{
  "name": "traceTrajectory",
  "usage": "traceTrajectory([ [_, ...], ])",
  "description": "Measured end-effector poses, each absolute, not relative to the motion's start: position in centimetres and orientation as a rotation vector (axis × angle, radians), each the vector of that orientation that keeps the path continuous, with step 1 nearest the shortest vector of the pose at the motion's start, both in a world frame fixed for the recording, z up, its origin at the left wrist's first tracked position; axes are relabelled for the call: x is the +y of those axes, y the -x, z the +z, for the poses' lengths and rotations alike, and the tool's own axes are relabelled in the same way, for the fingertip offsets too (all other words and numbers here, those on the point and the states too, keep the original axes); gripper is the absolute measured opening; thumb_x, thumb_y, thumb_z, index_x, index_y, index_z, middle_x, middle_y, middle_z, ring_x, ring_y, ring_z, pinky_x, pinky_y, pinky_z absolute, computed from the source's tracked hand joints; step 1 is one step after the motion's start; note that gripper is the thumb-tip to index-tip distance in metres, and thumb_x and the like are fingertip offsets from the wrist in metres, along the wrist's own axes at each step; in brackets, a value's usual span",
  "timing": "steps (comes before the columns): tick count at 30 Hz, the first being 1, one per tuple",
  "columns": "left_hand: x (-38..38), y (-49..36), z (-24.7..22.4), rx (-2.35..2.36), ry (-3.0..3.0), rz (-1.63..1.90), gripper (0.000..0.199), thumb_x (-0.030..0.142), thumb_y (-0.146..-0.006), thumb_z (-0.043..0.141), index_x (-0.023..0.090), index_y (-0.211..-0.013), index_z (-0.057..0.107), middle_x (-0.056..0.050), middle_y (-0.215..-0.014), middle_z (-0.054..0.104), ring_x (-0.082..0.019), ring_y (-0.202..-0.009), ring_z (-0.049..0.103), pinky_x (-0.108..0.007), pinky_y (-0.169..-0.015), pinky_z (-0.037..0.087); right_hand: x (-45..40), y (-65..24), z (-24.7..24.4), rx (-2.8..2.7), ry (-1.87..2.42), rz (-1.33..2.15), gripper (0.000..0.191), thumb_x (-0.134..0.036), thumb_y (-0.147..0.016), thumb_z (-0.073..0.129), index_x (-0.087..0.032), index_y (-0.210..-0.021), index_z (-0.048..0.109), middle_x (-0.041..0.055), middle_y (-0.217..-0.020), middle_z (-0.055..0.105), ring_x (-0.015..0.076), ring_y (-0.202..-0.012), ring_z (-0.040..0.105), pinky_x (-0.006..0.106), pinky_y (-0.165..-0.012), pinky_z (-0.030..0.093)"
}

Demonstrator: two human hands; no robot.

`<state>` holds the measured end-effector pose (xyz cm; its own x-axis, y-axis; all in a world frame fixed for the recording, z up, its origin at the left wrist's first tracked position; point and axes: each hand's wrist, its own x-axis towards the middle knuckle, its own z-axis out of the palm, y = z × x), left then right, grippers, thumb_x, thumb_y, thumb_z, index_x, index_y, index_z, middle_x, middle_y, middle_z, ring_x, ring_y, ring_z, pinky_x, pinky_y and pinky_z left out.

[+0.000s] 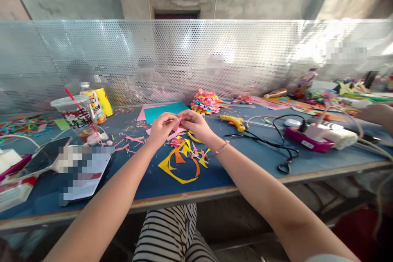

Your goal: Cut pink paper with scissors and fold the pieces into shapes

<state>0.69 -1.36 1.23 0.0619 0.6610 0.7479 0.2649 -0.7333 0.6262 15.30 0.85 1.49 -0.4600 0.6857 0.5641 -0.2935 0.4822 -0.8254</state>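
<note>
Both hands meet above the blue table, pinching a small piece of pink paper (179, 122) between them. My left hand (164, 127) grips its left side with the fingers closed. My right hand (195, 124), with a thin bracelet at the wrist, is closed on the other side; the fingers hide part of the paper. Just behind the hands lies a teal paper sheet (162, 111) on top of a pink one. Yellow paper offcuts (168, 166) and an orange scrap (179, 157) are scattered below the hands. Thin pink strips (135, 139) lie to the left.
Behind the hands sits a pink paper-strip ball (205, 101). At right are a yellow glue gun (233, 122), black cable (270, 144) and magenta power strip (308, 139). A plastic cup (73, 112), bottle (97, 108) and tablet (92, 176) stand or lie left. Another person's hand (374, 112) reaches in right.
</note>
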Motion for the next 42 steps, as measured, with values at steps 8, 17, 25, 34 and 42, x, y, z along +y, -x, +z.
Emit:
traceTrajectory([
  [8,-1.0,-0.5,0.9,0.977,-1.995,1.697,0.015,0.032,-0.07,0.057,0.018,-0.07,0.062,-0.005,-0.084,0.058,-0.015,-0.083,0.055,-0.027,-0.071,0.045,0.9,-15.2,1.4,-1.673,0.405,1.163,0.016,-0.024,-0.074,0.052,-0.017,-0.087,0.058,0.0004,-0.075,0.06,0.0091,-0.067,0.057,0.023,-0.067,0.047],
  [17,-1.4,-0.4,1.3,0.975,-1.992,1.767,0.014,0.032,-0.069,0.059,0.019,-0.068,0.063,-0.005,-0.083,0.059,-0.015,-0.084,0.055,-0.027,-0.07,0.046,1.4,-15.2,1.2,-1.702,0.416,1.094,0.015,-0.028,-0.075,0.054,-0.019,-0.085,0.049,-0.0005,-0.071,0.059,0.01,-0.07,0.059,0.027,-0.072,0.048],
  [25,-1.7,-0.5,1.6,0.931,-2.044,1.777,0.012,0.03,-0.071,0.057,0.019,-0.072,0.063,-0.004,-0.08,0.061,-0.014,-0.08,0.056,-0.028,-0.071,0.046,1.3,-15.1,1.3,-1.714,0.416,0.981,0.019,-0.027,-0.073,0.056,-0.019,-0.089,0.051,0.0011,-0.076,0.059,0.0104,-0.071,0.057,0.025,-0.067,0.047],
  [34,-1.8,-0.6,1.5,0.941,-1.927,1.723,0.015,0.031,-0.069,0.058,0.018,-0.074,0.061,-0.002,-0.071,0.06,-0.011,-0.064,0.055,-0.025,-0.061,0.045,1.2,-15.3,1.6,-1.746,0.511,0.725,0.013,-0.029,-0.072,0.057,-0.017,-0.079,0.059,0.0002,-0.068,0.055,0.0085,-0.06,0.049,0.021,-0.054,0.041],
  [42,-1.5,-0.7,1.2,0.886,-1.855,1.681,0.016,0.032,-0.068,0.059,0.017,-0.073,0.058,-0.002,-0.071,0.06,-0.011,-0.064,0.056,-0.024,-0.061,0.045,1.9,-15.3,1.2,-1.677,0.456,0.916,0.018,-0.033,-0.069,0.059,-0.018,-0.077,0.061,0.0016,-0.075,0.059,0.0104,-0.068,0.053,0.024,-0.063,0.043],
])
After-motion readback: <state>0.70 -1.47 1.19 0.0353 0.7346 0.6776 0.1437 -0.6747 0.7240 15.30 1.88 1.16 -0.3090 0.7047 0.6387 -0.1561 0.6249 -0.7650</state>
